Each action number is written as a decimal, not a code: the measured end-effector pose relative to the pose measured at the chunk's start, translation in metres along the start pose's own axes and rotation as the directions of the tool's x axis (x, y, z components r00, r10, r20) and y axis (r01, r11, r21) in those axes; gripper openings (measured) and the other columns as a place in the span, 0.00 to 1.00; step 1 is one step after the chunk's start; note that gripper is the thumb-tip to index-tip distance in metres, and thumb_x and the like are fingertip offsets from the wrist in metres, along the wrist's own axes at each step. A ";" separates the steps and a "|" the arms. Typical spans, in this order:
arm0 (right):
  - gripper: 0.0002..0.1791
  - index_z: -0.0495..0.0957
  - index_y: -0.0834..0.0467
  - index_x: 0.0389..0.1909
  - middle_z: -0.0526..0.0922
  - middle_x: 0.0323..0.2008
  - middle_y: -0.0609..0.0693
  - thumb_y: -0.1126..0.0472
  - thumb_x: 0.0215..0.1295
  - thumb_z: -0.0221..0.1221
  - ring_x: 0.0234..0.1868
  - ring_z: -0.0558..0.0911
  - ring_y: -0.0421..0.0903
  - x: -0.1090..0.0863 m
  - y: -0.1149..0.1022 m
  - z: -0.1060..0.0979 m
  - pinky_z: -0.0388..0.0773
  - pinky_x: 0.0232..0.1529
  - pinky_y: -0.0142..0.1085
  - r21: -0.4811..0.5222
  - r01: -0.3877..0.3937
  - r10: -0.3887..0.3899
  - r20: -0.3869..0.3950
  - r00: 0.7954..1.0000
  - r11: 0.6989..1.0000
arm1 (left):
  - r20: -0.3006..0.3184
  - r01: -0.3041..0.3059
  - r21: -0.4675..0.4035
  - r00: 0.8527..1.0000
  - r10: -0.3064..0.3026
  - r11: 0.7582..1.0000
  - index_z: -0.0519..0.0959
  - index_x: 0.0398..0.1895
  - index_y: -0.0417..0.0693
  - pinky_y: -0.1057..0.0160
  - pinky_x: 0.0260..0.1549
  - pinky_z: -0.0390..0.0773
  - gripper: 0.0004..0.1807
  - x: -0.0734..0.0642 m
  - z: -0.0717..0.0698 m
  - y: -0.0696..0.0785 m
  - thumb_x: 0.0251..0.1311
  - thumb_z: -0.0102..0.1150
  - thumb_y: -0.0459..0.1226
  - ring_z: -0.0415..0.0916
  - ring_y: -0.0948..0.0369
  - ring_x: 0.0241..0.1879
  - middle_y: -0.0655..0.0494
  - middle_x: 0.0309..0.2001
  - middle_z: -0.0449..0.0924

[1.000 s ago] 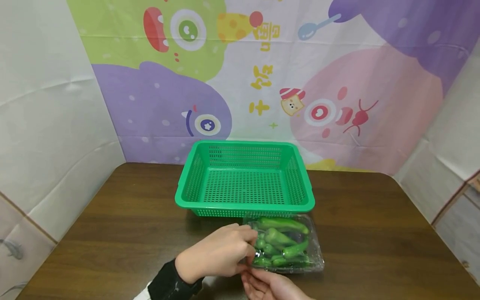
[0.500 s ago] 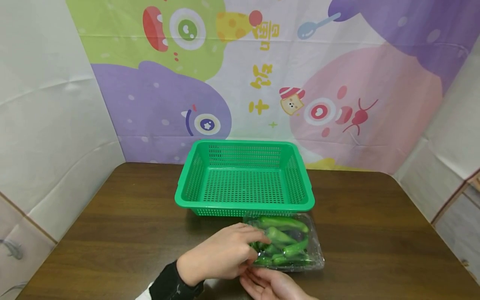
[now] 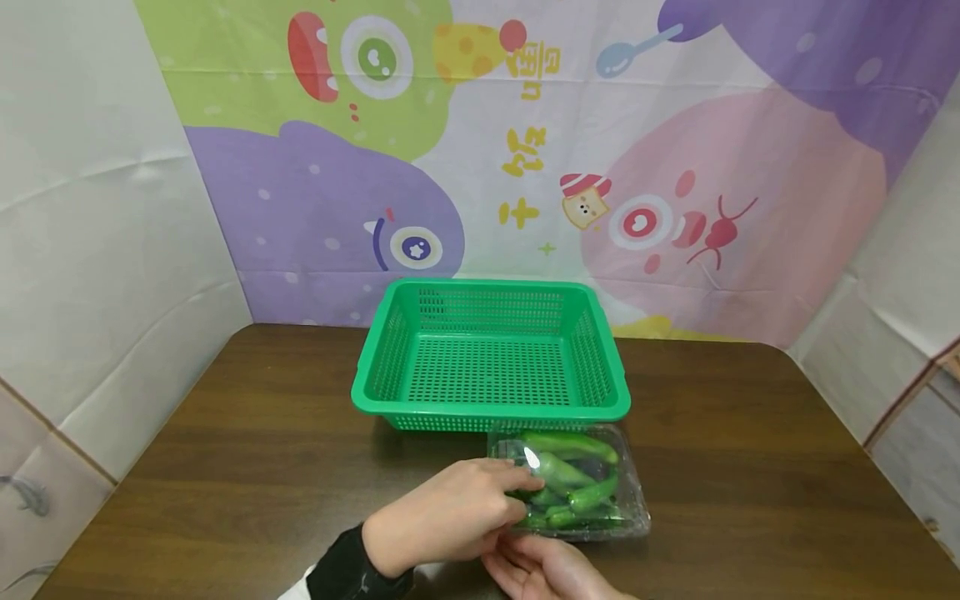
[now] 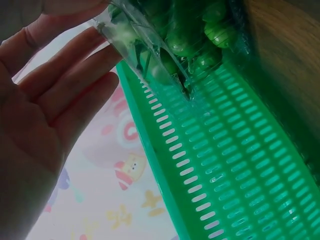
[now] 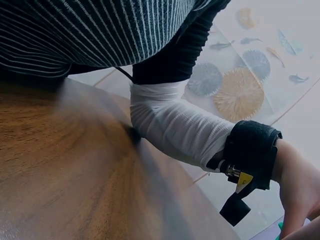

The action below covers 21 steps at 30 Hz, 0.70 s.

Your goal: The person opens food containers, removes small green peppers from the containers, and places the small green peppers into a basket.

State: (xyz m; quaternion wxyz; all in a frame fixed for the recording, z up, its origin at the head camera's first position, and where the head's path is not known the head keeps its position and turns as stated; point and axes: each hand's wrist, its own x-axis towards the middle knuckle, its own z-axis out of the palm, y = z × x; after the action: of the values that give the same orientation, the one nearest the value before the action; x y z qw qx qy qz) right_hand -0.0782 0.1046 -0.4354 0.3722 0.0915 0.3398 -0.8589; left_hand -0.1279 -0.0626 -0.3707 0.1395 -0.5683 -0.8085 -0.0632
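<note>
A clear plastic tray (image 3: 633,512) of green peppers (image 3: 570,447) under plastic wrap (image 4: 135,45) lies against the basket's near side. Over its left end reaches my left hand (image 3: 457,512), index finger extended across the top. In the left wrist view the wrap stands up crumpled at the thumb-side fingertips, which appear to pinch it, while the other fingers (image 4: 75,90) are nearly straight. My right hand (image 3: 551,571), fingers curled, holds the tray's near left corner from the front; my left hand partly hides that contact.
A green perforated basket (image 3: 491,413) stands at the back of the brown wooden table (image 3: 247,467). Behind it hangs a cartoon-printed cloth (image 3: 517,250). In the right wrist view, the left arm wears a black wrist strap (image 5: 252,150).
My left hand's fingers have stretched further right over the wrapped peppers, and the hand has shifted slightly right. A bright reflection now shows on the wrap. My right hand stays at the corner.
</note>
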 end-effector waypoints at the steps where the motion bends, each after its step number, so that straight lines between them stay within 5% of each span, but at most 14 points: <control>1: 0.31 0.37 0.78 0.69 0.81 0.45 0.52 0.68 0.74 0.39 0.48 0.79 0.40 0.000 0.000 0.000 0.58 0.70 0.38 0.003 0.001 -0.001 -0.002 1.000 1.000 | 0.000 -0.001 -0.002 1.000 0.001 1.000 0.83 0.21 0.56 0.68 0.55 0.74 0.10 0.000 0.000 0.000 0.48 0.62 0.29 0.78 0.63 0.52 0.58 0.51 0.81; 5: 0.31 0.38 0.78 0.69 0.80 0.47 0.54 0.69 0.74 0.39 0.49 0.78 0.41 0.001 0.000 0.000 0.55 0.71 0.39 0.003 0.009 -0.009 -0.003 1.000 1.000 | -0.007 -0.007 0.005 1.000 0.007 1.000 0.82 0.21 0.57 0.68 0.48 0.78 0.10 0.000 0.001 0.000 0.47 0.63 0.29 0.79 0.63 0.50 0.57 0.51 0.81; 10: 0.31 0.38 0.78 0.69 0.79 0.47 0.54 0.69 0.73 0.40 0.49 0.78 0.41 0.001 0.000 -0.002 0.63 0.68 0.36 0.009 0.020 -0.020 0.029 0.999 1.000 | -0.009 -0.013 0.034 1.000 0.013 0.999 0.79 0.19 0.56 0.71 0.36 0.80 0.11 0.002 0.001 0.003 0.47 0.62 0.28 0.80 0.64 0.47 0.57 0.51 0.81; 16: 0.31 0.38 0.77 0.69 0.81 0.46 0.54 0.71 0.73 0.39 0.50 0.78 0.41 0.001 -0.001 0.000 0.62 0.68 0.35 0.034 0.020 -0.022 0.053 0.998 0.999 | 0.035 -0.024 0.112 0.999 0.020 0.993 0.83 0.24 0.58 0.69 0.38 0.81 0.10 0.005 0.000 0.008 0.57 0.61 0.32 0.78 0.63 0.54 0.56 0.52 0.82; 21: 0.29 0.42 0.78 0.68 0.81 0.44 0.53 0.73 0.71 0.39 0.48 0.79 0.41 0.000 0.002 0.003 0.67 0.65 0.34 0.059 0.035 -0.035 -0.004 0.999 0.998 | 0.047 -0.031 0.190 0.999 0.022 0.981 0.82 0.25 0.56 0.70 0.35 0.81 0.09 0.004 0.001 0.013 0.57 0.61 0.31 0.79 0.62 0.53 0.55 0.52 0.82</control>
State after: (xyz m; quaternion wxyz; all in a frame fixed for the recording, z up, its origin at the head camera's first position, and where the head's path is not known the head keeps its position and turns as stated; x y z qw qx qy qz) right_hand -0.0766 0.1018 -0.4338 0.3539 0.0979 0.3165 -0.8746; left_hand -0.1173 -0.0539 -0.3709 0.1760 -0.5644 -0.8060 0.0293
